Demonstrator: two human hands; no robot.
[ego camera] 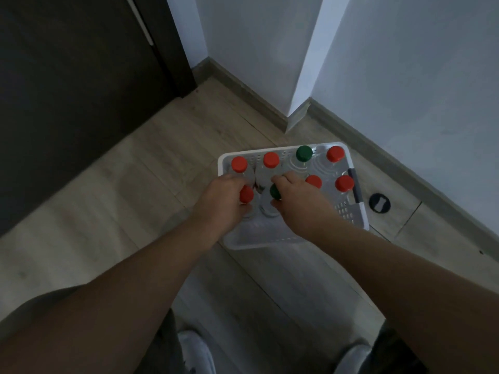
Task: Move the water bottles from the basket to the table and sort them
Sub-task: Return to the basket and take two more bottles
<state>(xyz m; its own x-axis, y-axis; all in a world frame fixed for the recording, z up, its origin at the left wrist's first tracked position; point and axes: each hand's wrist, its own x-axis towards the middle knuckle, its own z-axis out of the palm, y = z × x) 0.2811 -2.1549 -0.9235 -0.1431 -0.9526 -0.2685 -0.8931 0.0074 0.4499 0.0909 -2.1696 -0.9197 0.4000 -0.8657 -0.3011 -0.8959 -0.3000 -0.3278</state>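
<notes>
In the basket (259,243), the left grip (219,200) squeezes a red-capped bottle (246,195), the right grip (297,203) a green-capped bottle (275,191) beside it. Best lift both straight up.

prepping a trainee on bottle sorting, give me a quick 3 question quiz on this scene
1. True or false: the basket stands on a table.
2. What colour is the cap of the bottle that the right hand grips? A red, B green, C blue.
3. How many red caps show in the basket?

Key: 1 false, it stands on the wooden floor; 2 B; 3 six.
</notes>
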